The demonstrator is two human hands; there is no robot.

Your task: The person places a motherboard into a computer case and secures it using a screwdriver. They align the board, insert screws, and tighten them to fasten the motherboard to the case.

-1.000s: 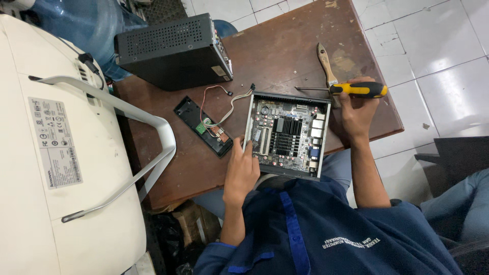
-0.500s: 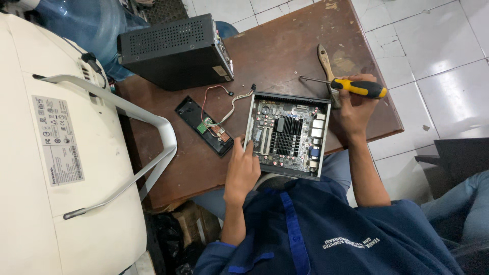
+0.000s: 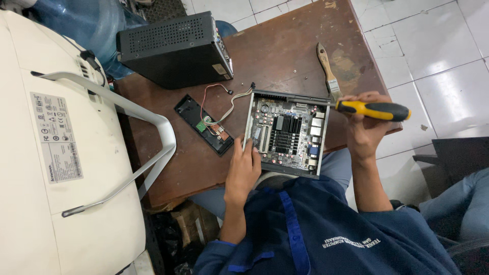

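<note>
An open small computer case (image 3: pixel 253 114) lies on the brown table, its green circuit board (image 3: pixel 288 133) with a black finned heatsink exposed. My left hand (image 3: pixel 243 169) rests on the case's near left edge, fingertips touching the board's left side. A yellow-and-black screwdriver (image 3: pixel 374 110) is gripped in my right hand (image 3: pixel 364 130), lying almost level with its tip at the case's far right corner. Thin coloured wires (image 3: pixel 219 104) run from the case to a small black panel (image 3: pixel 202 124) lying to its left.
A black vented box (image 3: pixel 173 48) stands at the far left of the table (image 3: pixel 285 46). A wooden-handled paintbrush (image 3: pixel 327 69) lies beyond the case. A large white machine (image 3: pixel 56 153) with a grey handle fills the left. White floor tiles (image 3: pixel 443 56) show on the right.
My right hand has brought the screwdriver nearer and to the right, so its tip went from beyond the case to its far right corner. The left hand has stayed on the case.
</note>
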